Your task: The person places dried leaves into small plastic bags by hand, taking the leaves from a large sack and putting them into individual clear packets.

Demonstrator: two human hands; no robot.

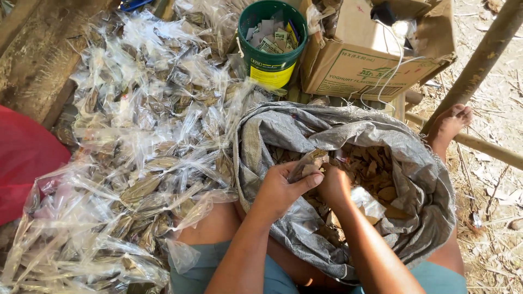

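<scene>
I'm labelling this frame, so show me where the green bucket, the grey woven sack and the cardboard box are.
green bucket (271, 68): head view, on its front wall.
grey woven sack (283, 130): head view, on its folded-back upper rim.
cardboard box (354, 68): head view, on its front side panel.

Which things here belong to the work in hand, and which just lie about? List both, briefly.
In the work:
left hand, holding a small clear bag
right hand, at the bag's mouth
grey woven sack of dry brown pieces
heap of filled clear bags

Lying about:
green bucket of paper slips
cardboard box
red cloth
wooden pole
</scene>
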